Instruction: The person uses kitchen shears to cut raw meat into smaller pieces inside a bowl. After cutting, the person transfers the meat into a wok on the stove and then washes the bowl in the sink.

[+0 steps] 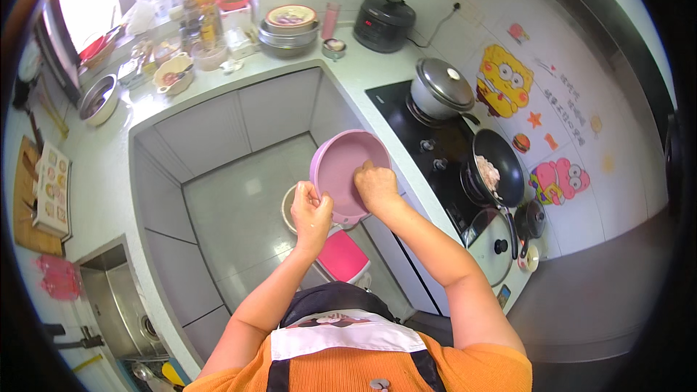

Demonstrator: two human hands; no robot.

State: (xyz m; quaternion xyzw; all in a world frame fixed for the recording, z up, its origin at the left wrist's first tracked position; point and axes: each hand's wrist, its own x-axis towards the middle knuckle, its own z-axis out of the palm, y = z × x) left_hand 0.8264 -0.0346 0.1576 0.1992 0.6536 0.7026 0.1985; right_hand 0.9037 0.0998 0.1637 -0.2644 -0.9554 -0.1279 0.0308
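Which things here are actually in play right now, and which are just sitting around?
In play:
- pink bowl, tilted, held at its rim
- left hand
- right hand
- pale bin on the floor beneath it

Lying about:
- black wok with food
- lidded steel pot
- rice cooker
- pink stool

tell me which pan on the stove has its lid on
The silver pot at the back of the stove: its domed metal lid is on. The black wok nearer the person is uncovered, with food showing inside.

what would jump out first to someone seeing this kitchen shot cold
The pink bowl, tilted at mid frame and gripped at its rim by the left hand and right hand. Next, the bright cartoon stickers on the right wall, above the black wok on the stove.
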